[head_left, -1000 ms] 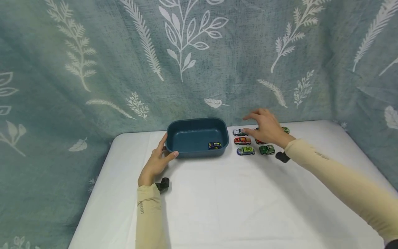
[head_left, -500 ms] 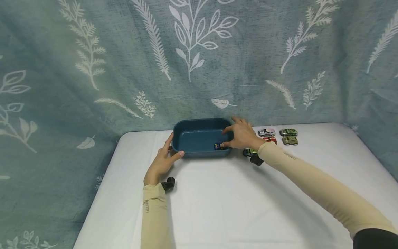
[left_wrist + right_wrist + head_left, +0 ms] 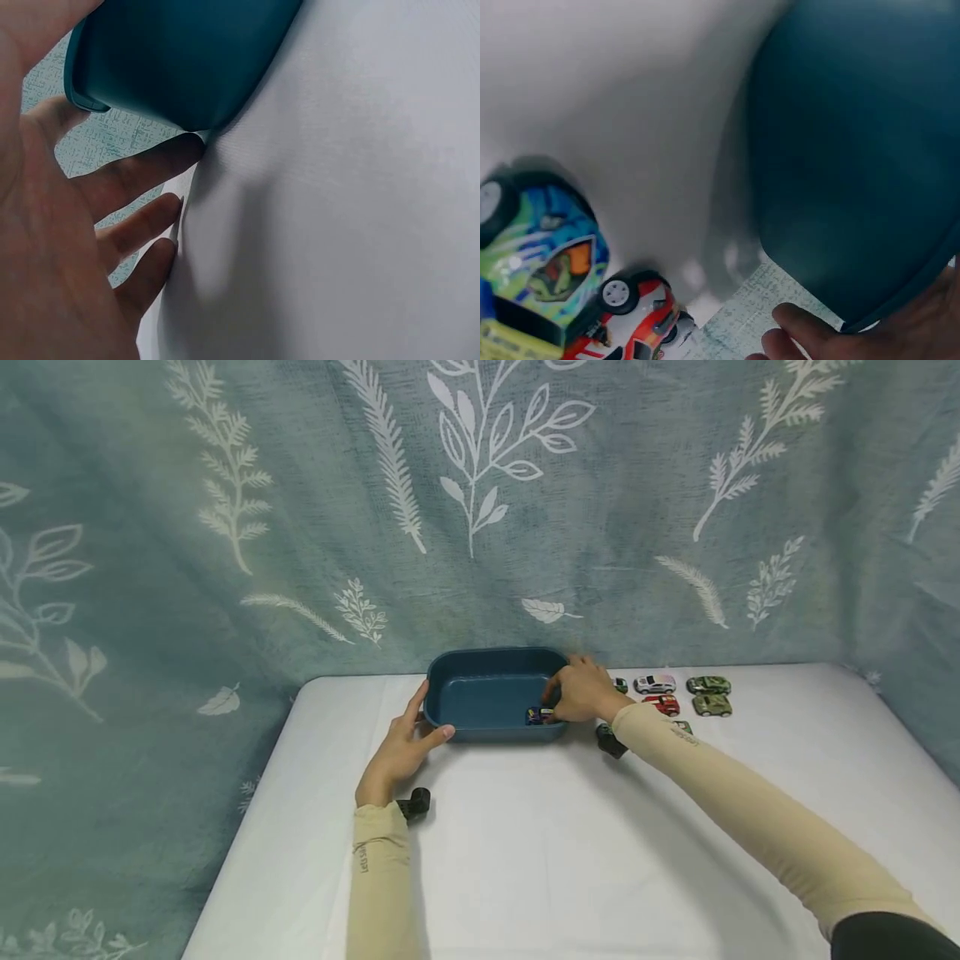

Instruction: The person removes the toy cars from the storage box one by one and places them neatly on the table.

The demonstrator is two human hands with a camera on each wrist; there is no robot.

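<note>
A dark teal plastic tub [image 3: 480, 735] stands at the back of the white table. My left hand [image 3: 392, 756] holds its front left corner, thumb at the front rim and fingers along the left side. In the left wrist view, fingertips [image 3: 191, 150] meet the tub's lower edge. A small dark blue toy car [image 3: 534, 716] lies inside the tub near its right end. My right hand [image 3: 581, 689] reaches over the right rim and pinches this car, partly covering it. The right wrist view shows the tub's outer wall [image 3: 840, 172]; the car is hidden there.
Right of the tub stand several toy cars: a white one [image 3: 655, 683], a red one [image 3: 663, 704] and two camouflage ones, [image 3: 708, 685] among them. My right arm [image 3: 720, 777] covers others. A leaf-print cloth [image 3: 360, 510] hangs behind the table.
My right hand has moved left from over the toy car rows into the tub, down to the dark blue car. My left hand stays at the tub's corner. The head view has shifted slightly.
</note>
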